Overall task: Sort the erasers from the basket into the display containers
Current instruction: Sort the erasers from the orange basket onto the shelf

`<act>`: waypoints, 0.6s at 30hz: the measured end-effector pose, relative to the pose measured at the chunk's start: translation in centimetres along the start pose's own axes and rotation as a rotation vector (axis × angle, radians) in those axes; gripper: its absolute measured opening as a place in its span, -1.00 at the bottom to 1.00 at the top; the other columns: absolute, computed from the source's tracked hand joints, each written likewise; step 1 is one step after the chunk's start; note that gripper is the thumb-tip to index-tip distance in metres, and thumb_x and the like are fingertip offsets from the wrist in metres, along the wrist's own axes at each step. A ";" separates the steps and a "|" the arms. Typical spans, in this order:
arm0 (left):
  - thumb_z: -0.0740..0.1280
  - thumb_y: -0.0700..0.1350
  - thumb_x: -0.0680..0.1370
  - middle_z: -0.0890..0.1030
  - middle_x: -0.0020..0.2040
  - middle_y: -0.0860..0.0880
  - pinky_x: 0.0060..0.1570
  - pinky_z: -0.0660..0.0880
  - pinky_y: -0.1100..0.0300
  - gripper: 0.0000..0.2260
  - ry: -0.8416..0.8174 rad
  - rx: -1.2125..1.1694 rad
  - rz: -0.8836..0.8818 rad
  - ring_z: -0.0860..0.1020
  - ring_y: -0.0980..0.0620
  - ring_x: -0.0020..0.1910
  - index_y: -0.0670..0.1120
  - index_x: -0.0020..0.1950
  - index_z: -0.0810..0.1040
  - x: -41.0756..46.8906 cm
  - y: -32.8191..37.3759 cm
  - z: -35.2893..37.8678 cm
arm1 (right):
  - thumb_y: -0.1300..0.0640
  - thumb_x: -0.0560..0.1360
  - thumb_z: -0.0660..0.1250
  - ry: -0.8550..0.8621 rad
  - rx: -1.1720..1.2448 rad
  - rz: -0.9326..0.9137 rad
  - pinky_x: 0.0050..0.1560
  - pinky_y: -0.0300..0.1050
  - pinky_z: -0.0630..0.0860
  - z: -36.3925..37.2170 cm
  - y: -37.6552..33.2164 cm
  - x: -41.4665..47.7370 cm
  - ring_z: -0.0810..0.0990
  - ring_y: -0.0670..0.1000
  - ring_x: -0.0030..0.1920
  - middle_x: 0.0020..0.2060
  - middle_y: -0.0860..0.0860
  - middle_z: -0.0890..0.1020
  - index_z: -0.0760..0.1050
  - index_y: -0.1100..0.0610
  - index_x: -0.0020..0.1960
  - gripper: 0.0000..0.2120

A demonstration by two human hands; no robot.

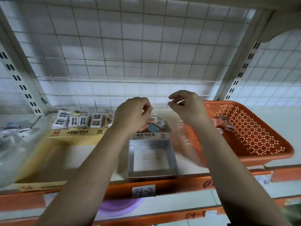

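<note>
Hands are up above the shelf (184, 168), and both are a bit blurry. The left hand (132, 114) has its fingers curled in tight. It hangs over the back of the grey box (153, 175). I cannot tell if it holds anything, because the back of the hand hides what is inside.

The right hand (187, 106) is up by the orange basket (267, 158). Its thumb and fingers pinch a thin pale piece (181, 101). Only a small bit sticks out, so I cannot tell what it is.

A few pink erasers (224, 123) lie in the basket, near its back. The right arm covers some of them. More pink and blue erasers (155, 124) lie piled at the back of the grey box, partly hidden under the left hand. The front of that box shows its bare floor.

The yellow box (78, 136) sits to the left, just beside the grey one. White erasers (78, 121) with black print stand packed at its back. The left arm crosses over its front part.

Something clear and shiny (9, 144) at the far left is too smeared to make out. A tag (143, 191) on the shelf edge reads "04-2". A purple bowl (118, 207) peeks out below, mostly hidden.
</note>
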State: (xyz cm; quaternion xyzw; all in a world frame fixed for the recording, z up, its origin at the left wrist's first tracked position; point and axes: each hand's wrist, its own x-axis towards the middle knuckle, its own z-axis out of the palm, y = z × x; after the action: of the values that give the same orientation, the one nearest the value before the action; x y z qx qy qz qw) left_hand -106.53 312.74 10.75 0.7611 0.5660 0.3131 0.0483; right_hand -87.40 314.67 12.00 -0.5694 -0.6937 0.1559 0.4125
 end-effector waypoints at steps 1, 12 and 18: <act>0.25 -0.02 0.60 0.63 -0.09 0.08 -0.14 0.47 0.12 -0.87 0.000 -0.007 0.024 0.56 0.05 -0.09 0.01 -0.04 0.57 0.3 1.0 0.6 | 0.17 0.45 0.43 0.013 0.000 0.004 -0.26 -0.38 0.40 -1.7 0.7 0.0 0.57 -0.14 -0.30 -0.21 -0.07 0.62 0.62 0.05 -0.02 -0.88; 0.28 -0.01 0.58 0.62 -0.09 0.05 -0.08 0.51 0.03 -0.88 -0.027 -0.104 0.118 0.57 0.01 -0.10 -0.01 -0.06 0.58 2.0 7.9 6.4 | 0.14 0.46 0.44 -0.465 -0.689 -0.016 0.03 -0.24 0.37 -12.6 12.4 2.0 0.51 -0.12 -0.06 0.06 -0.02 0.65 0.65 0.06 0.09 -0.79; 0.29 -0.01 0.58 0.62 -0.10 0.07 -0.06 0.52 0.02 -0.89 -0.015 -0.139 0.103 0.57 0.04 -0.11 0.01 -0.05 0.58 2.2 9.5 8.2 | 0.02 0.54 0.34 -0.631 -0.815 -0.115 0.13 -0.17 0.40 -11.6 13.9 3.1 0.53 0.01 0.18 0.16 0.01 0.61 0.59 0.07 0.21 -0.72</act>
State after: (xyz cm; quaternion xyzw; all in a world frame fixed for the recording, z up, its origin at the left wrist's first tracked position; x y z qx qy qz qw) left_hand -93.93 313.62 9.22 0.7862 0.5027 0.3482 0.0891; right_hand -69.50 318.77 10.74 -0.5702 -0.8189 0.0144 -0.0643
